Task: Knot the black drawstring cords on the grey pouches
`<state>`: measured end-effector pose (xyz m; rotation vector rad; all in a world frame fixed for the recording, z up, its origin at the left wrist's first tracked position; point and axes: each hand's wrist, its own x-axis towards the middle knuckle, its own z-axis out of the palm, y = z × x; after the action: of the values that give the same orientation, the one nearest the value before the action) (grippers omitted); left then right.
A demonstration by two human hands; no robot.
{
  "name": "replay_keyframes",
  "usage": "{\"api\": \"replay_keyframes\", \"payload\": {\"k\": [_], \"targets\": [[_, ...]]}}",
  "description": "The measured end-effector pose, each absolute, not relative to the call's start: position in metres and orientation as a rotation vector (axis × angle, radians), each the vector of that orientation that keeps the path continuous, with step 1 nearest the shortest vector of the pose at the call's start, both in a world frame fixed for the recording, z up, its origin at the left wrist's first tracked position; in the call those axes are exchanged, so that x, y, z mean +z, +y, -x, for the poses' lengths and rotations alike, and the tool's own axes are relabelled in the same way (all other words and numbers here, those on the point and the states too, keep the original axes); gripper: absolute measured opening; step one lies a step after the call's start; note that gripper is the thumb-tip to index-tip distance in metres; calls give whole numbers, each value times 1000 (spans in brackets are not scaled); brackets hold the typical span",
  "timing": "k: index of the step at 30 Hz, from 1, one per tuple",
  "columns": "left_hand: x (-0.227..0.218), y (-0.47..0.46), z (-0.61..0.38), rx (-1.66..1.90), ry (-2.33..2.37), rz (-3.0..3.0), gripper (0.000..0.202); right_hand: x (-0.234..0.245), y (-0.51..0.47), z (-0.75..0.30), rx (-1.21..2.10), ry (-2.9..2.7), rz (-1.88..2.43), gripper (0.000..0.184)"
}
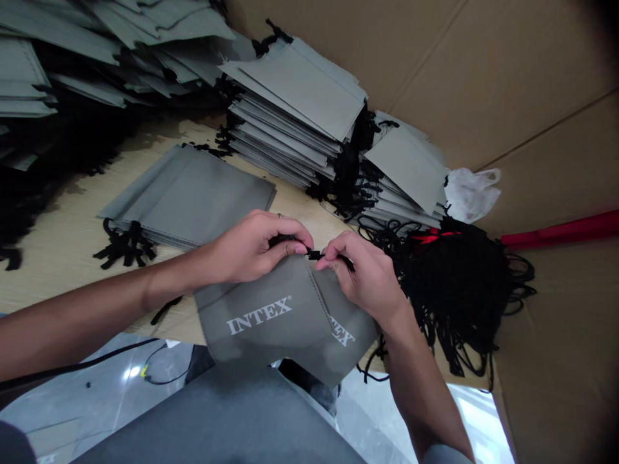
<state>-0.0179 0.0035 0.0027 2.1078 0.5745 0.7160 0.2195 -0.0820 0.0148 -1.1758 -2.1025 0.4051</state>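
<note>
A grey fabric pouch [271,322] printed INTEX hangs folded over the table's front edge between my hands. My left hand [251,248] pinches its top hem with fingers closed. My right hand [362,270] is also closed, pinching a black drawstring cord [314,255] at the hem's opening. The fingertips of both hands nearly meet at the cord.
Stacks of grey pouches lie on the wooden table [58,238]: a flat pile [193,193] ahead, taller stacks [294,109] behind, more at far left [29,71]. A heap of loose black cords [459,290] sits at right. Cardboard walls [507,84], a red bar [561,229] and a white plastic bag [469,190] are right.
</note>
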Motion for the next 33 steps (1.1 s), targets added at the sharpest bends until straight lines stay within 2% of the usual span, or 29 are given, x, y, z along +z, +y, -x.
{"api": "replay_keyframes", "payload": {"k": [4,7,11,13,15,19,22,28,33], "targets": [[2,5,19,730,573,-2099,16,21,-82,-222,451,-2094,1171,20],[3,6,19,738,563,-2067,15,26,-83,-228,646,-2004,1244,14],[3,4,17,741,549,-1993,12,27,-84,-229,827,-1898,1279,26],[3,2,15,739,565,-1889,12,24,-84,-224,803,-1901,1262,37],[2,0,13,743,554,-1786,15,21,-83,-218,732,-1946,1241,40],[1,-2,12,750,502,-1737,14,15,-80,-210,621,-1987,1191,19],[3,0,15,698,531,-1854,14,14,-80,-211,579,-1953,1208,10],[11,2,18,414,572,-2084,23,17,-83,-209,590,-1933,1233,7],[9,-3,15,367,528,-2096,16,18,-86,-202,639,-1923,1198,13]]}}
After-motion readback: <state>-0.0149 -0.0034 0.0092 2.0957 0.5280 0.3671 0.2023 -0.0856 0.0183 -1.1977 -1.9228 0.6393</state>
